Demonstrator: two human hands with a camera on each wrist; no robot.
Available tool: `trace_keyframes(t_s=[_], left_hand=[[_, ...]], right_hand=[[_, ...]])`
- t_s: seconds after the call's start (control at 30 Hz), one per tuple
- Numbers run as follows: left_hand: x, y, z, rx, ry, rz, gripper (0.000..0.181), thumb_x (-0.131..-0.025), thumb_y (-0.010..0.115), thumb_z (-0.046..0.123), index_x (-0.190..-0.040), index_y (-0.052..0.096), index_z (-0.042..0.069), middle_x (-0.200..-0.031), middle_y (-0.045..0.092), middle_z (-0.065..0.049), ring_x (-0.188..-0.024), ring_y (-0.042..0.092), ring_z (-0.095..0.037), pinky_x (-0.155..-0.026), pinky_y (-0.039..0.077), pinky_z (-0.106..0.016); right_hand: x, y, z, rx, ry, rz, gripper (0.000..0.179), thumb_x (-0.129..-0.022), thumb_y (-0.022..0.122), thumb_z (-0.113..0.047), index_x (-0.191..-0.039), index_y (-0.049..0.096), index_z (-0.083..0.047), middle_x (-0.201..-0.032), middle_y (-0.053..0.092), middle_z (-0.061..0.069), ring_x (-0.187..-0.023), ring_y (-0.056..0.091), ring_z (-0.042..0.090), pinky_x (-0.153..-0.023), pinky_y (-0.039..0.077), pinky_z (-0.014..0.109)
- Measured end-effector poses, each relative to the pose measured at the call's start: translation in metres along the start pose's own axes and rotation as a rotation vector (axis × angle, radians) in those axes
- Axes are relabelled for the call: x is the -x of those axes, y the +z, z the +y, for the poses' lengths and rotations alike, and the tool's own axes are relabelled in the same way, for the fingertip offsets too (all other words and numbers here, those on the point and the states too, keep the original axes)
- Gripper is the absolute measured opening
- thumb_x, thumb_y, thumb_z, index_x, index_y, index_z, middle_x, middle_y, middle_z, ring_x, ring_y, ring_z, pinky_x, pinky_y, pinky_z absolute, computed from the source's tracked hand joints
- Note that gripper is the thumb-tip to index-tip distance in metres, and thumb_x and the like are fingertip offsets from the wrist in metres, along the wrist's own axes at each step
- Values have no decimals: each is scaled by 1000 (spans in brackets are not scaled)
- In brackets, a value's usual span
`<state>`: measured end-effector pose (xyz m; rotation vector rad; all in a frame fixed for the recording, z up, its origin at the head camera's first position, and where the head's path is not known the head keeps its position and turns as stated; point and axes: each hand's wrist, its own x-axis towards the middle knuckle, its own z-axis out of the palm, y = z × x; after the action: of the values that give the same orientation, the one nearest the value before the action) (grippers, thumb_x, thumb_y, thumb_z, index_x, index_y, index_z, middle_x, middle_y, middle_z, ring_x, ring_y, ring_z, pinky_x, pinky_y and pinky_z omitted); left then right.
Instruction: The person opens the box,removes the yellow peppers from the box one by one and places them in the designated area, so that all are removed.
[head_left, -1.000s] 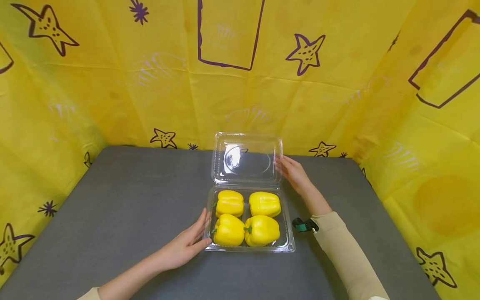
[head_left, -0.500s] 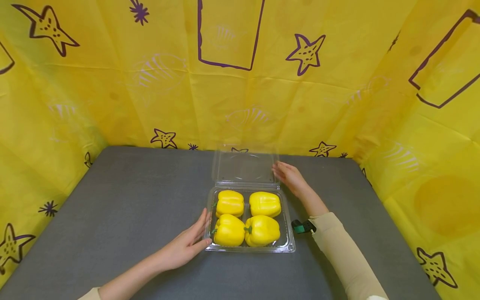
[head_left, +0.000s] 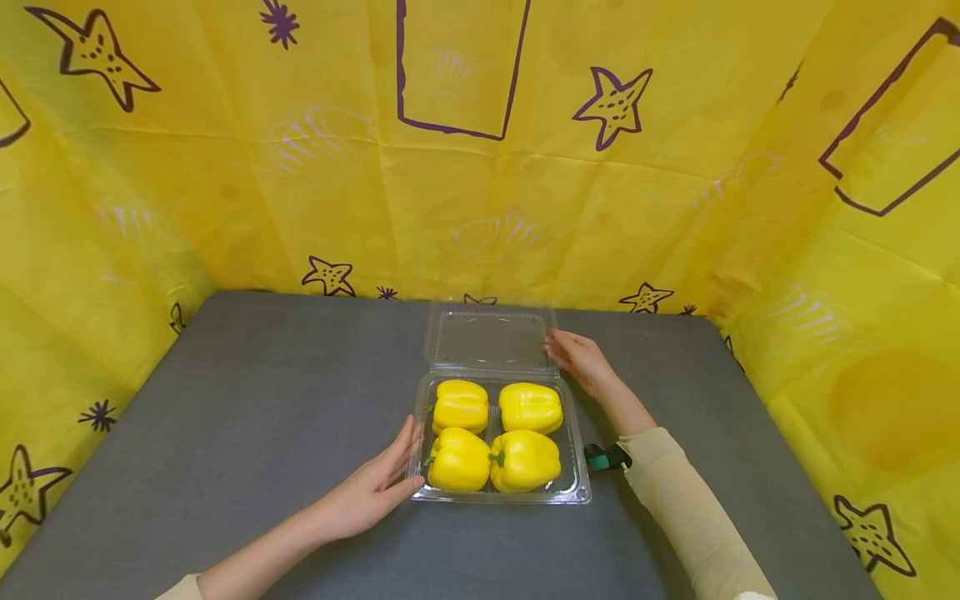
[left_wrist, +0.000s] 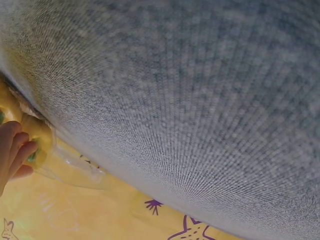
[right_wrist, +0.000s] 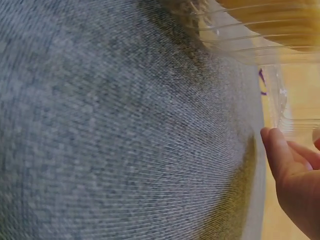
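A clear plastic clamshell container [head_left: 576,483] stands on the grey table with its lid [head_left: 491,340] tilted back on the far side. Several yellow bell peppers [head_left: 525,461] with green stems lie in its base in two rows. My left hand [head_left: 371,492] rests against the base's left side, fingers extended and thumb at the near left corner. At the lid's right edge, my right hand [head_left: 585,360] touches the plastic with fairly straight fingers. In the right wrist view, those fingertips [right_wrist: 272,137] meet the lid's edge. Part of the left hand [left_wrist: 15,152] shows beside the peppers in the left wrist view.
The grey table [head_left: 300,383] extends to both sides of the container. A yellow cloth [head_left: 480,192] printed with starfish and fish hangs behind the table and at both sides. A dark band with a green part [head_left: 606,457] sits below my right sleeve.
The lid has tipped farther back, away from me. My right hand has moved slightly down and left with it. The left hand, base and peppers have stayed in place.
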<state>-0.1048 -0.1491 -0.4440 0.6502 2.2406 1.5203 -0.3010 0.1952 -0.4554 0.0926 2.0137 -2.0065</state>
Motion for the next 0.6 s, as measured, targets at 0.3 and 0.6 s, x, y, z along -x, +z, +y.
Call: trace_keyframes(t_s=[0.3, 0.6], left_hand=[[-1, 0, -1, 1, 8, 16, 83, -101, 55, 19, -153, -5, -5, -158, 11, -27, -141, 24, -42, -106, 26, -49], [-1, 0, -3, 7, 0, 14, 84, -101, 55, 20, -153, -6, -3, -158, 11, -26, -141, 24, -42, -106, 27, -50]], right_hand=[[0, -2, 4, 34, 6, -5, 50, -107, 38, -19, -148, 30, 9, -146, 39, 30, -134, 41, 37, -104, 39, 35], [3, -3, 6, 43, 15, -11, 51, -107, 39, -20, -148, 30, 8, -146, 39, 29, -133, 43, 36, -103, 41, 34]])
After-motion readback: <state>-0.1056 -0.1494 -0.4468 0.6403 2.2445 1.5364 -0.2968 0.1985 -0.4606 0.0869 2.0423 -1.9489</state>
